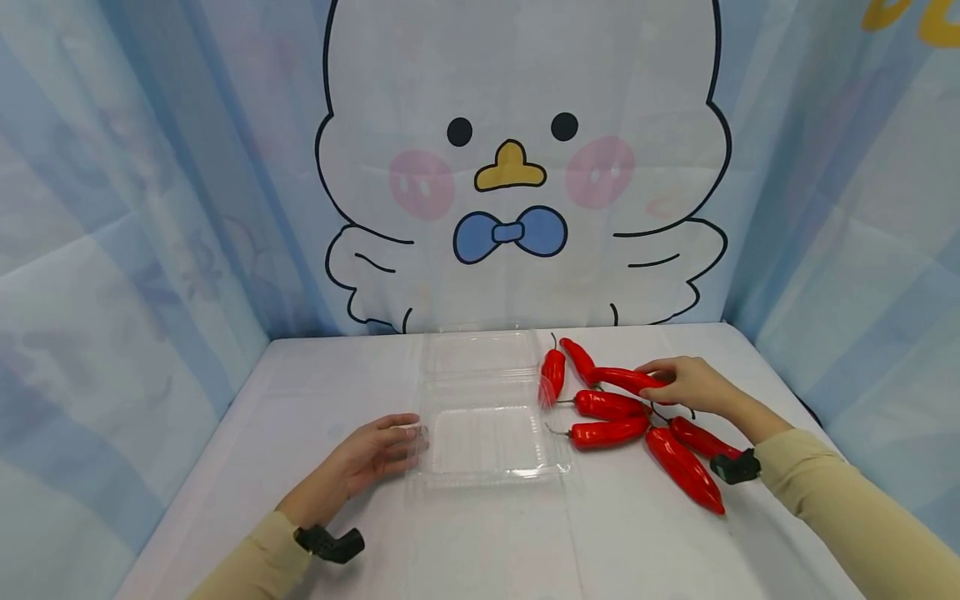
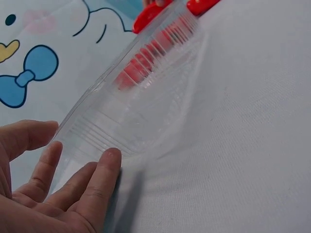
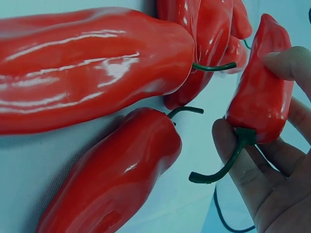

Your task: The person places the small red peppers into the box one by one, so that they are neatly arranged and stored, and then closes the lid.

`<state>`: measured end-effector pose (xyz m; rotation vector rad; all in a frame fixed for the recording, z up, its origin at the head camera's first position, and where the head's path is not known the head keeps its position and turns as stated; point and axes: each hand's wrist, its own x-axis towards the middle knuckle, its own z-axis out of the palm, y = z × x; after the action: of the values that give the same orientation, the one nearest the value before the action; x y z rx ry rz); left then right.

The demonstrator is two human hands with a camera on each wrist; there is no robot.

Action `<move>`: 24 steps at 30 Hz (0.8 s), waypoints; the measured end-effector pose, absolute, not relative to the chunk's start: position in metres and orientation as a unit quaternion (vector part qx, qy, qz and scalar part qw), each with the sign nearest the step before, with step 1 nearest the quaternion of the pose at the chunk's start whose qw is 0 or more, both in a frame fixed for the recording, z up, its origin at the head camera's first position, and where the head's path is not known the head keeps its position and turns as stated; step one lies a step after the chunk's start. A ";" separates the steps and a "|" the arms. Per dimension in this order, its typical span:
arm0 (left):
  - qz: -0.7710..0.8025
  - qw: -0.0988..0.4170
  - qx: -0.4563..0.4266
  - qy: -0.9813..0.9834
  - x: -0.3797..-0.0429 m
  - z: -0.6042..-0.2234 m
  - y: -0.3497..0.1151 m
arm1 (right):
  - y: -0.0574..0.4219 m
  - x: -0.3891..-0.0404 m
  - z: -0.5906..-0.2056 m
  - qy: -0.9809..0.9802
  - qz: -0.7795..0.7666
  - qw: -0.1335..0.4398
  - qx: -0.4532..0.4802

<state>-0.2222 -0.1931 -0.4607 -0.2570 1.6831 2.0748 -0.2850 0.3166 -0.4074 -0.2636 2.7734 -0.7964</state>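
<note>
A clear plastic clamshell box (image 1: 487,482) lies unfolded on the white table, its lid half (image 1: 480,354) toward the back. My left hand (image 1: 382,450) is at the box's left side; in the left wrist view its fingers (image 2: 99,187) lie against the ribbed wall, with the thumb by the rim. To the right of the box, my right hand (image 1: 693,383) holds a red chili pepper (image 1: 626,379) above others. In the right wrist view, thumb and fingers grip that pepper (image 3: 262,92) around its body, and its green stem hangs free.
Several more red peppers (image 1: 682,471) lie spread around the right hand. One pepper (image 1: 553,375) rests right beside the box's right edge. A curtain (image 1: 510,287) with a cartoon bird hangs along the table's back edge, and more blue fabric (image 1: 112,292) flanks both sides.
</note>
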 end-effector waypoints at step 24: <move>0.761 0.228 -0.097 0.600 -0.222 -0.461 -0.192 | 0.300 -0.277 -0.402 0.942 -0.289 0.140 -0.102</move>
<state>-0.2215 -0.1920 -0.4613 -0.2660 1.6526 2.0943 -0.2770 0.2996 -0.4020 -0.2954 2.7201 -0.8347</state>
